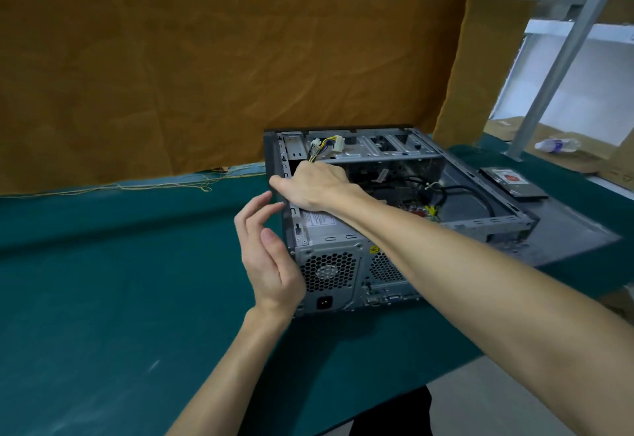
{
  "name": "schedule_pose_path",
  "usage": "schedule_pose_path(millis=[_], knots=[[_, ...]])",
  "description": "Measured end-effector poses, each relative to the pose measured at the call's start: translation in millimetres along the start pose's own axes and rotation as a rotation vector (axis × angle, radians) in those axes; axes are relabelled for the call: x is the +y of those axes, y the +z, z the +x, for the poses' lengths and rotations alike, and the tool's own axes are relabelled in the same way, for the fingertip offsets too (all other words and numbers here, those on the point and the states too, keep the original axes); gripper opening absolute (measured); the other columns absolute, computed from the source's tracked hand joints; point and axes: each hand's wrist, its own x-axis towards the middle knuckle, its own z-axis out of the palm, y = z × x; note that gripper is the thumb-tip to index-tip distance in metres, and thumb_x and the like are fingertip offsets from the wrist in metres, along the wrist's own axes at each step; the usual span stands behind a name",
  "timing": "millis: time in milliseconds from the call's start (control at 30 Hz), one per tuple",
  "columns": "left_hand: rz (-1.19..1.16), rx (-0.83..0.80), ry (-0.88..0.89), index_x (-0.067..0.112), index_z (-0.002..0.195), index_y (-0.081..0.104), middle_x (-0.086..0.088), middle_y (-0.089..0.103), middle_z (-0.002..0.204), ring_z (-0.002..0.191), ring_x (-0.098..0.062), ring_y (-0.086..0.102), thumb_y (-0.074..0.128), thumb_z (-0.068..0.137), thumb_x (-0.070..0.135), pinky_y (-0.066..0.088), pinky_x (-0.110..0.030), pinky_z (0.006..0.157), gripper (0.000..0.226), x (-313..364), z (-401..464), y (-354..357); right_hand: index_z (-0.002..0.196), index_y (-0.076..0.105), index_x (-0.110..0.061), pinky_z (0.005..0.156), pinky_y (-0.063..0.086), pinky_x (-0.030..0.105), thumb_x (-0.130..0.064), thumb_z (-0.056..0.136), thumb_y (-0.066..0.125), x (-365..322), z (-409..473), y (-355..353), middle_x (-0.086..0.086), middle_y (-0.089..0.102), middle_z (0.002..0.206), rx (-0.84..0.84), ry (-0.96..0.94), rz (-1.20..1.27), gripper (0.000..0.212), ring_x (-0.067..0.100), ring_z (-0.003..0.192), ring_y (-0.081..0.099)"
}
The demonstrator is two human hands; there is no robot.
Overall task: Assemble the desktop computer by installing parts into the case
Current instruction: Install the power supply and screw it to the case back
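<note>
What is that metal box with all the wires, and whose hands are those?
The picture comes from a camera worn on a person's head, so you see what they see looking down. The two arms are their own.

The metal box is a computer case, lying open on a green table so parts can go inside. The grey block with the honeycomb holes is the power supply, which feeds electricity to everything. Black cables curl inside, and yellow wires with a white plug stick up at the back.

The right hand reaches over the case's top edge and rests there; I cannot tell if it holds anything. The left hand is open, next to the case's side.

To the right lies a flat drive, and farther back a plastic bottle.
</note>
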Motion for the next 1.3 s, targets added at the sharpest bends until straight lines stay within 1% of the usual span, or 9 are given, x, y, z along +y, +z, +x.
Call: schedule_pose_path(millis=[267, 567, 700, 833, 900, 933, 967, 1033, 1300], knots=[[-0.019, -0.008, 0.050, 0.004, 0.121, 0.059, -0.012, 0.060, 0.129, 0.124, -0.030, 0.056, 0.025, 0.106, 0.015, 0.041, -0.035, 0.104, 0.039, 1.3, -0.3, 1.8, 0.073, 0.057, -0.014, 0.068, 0.038, 0.038, -0.064, 0.094, 0.034, -2.2, -1.8, 2.0, 0.001, 0.055, 0.071, 0.039, 0.010, -0.022, 0.059, 0.026, 0.074, 0.055], [-0.031, -0.054, 0.017, -0.003, 0.119, 0.061, -0.012, 0.064, 0.124, 0.120, -0.032, 0.061, 0.022, 0.106, 0.015, 0.048, -0.050, 0.099, 0.045, -0.4, -1.6, 0.4, 0.067, 0.054, -0.014, 0.056, 0.030, 0.034, -0.061, 0.095, 0.040, -6.3, -7.6, -0.9, 0.002, 0.055, 0.066, 0.082, 0.035, -0.019, 0.057, 0.019, 0.061, 0.049], [-0.025, -0.054, 0.010, 0.002, 0.110, 0.063, -0.010, 0.066, 0.120, 0.118, -0.031, 0.062, 0.022, 0.105, 0.014, 0.048, -0.051, 0.097, 0.044, -0.2, -1.2, -0.4, 0.062, 0.053, -0.017, 0.059, 0.030, 0.035, -0.070, 0.094, 0.037, -0.8, -6.0, -0.6, 0.000, 0.056, 0.063, 0.072, 0.012, 0.027, 0.064, 0.023, 0.065, 0.055], [-0.031, -0.061, -0.029, 0.004, 0.104, 0.064, -0.010, 0.067, 0.117, 0.119, -0.030, 0.062, 0.022, 0.105, 0.013, 0.048, -0.050, 0.099, 0.043, 3.7, -0.4, -2.4, 0.048, 0.035, -0.020, 0.056, 0.033, 0.033, -0.087, 0.082, 0.044, 27.6, -8.0, -5.6, -0.007, 0.041, 0.042, -0.039, 0.067, 0.267, 0.075, 0.020, 0.046, 0.046], [-0.042, -0.059, -0.022, 0.004, 0.103, 0.064, -0.011, 0.067, 0.116, 0.118, -0.031, 0.062, 0.022, 0.104, 0.014, 0.048, -0.050, 0.098, 0.042, 3.3, -0.1, -2.2, 0.055, 0.043, -0.023, 0.065, 0.038, 0.035, -0.094, 0.072, 0.049, 41.5, -8.7, -8.7, -0.007, 0.046, 0.054, -0.151, 0.124, 0.389, 0.074, 0.020, 0.057, 0.051], [-0.044, -0.056, -0.015, 0.004, 0.102, 0.064, -0.011, 0.067, 0.115, 0.118, -0.031, 0.062, 0.023, 0.104, 0.013, 0.047, -0.051, 0.098, 0.042, 3.3, -0.5, -1.9, 0.068, 0.060, -0.022, 0.077, 0.044, 0.037, -0.095, 0.069, 0.051, 46.7, -9.2, -10.0, -0.005, 0.059, 0.073, -0.214, 0.144, 0.450, 0.073, 0.021, 0.074, 0.060], [-0.044, -0.054, -0.016, 0.003, 0.102, 0.064, -0.012, 0.067, 0.115, 0.117, -0.032, 0.062, 0.022, 0.104, 0.013, 0.047, -0.051, 0.098, 0.042, 3.3, -0.3, -1.6, 0.100, 0.073, -0.020, 0.095, 0.045, 0.041, -0.096, 0.068, 0.052, 50.9, -8.2, -9.8, -0.002, 0.066, 0.103, -0.284, 0.161, 0.503, 0.085, 0.023, 0.102, 0.064], [-0.050, -0.052, -0.032, 0.004, 0.101, 0.063, -0.012, 0.067, 0.114, 0.117, -0.033, 0.062, 0.022, 0.104, 0.012, 0.047, -0.052, 0.097, 0.042, 2.6, 0.9, -1.9, 0.147, 0.055, -0.024, 0.119, 0.031, 0.050, -0.096, 0.071, 0.046, 52.7, -10.5, -9.6, 0.003, 0.047, 0.155, -0.408, 0.175, 0.533, 0.105, 0.028, 0.140, 0.045], [-0.023, -0.030, -0.012, 0.002, 0.101, 0.063, -0.013, 0.068, 0.113, 0.116, -0.032, 0.063, 0.022, 0.106, 0.012, 0.048, -0.053, 0.097, 0.042, 0.7, -2.4, -0.6, 0.158, 0.037, -0.030, 0.123, 0.020, 0.054, -0.098, 0.070, 0.035, 43.0, -16.1, -15.3, 0.006, 0.027, 0.168, -0.422, 0.205, 0.462, 0.112, 0.032, 0.152, 0.027]])
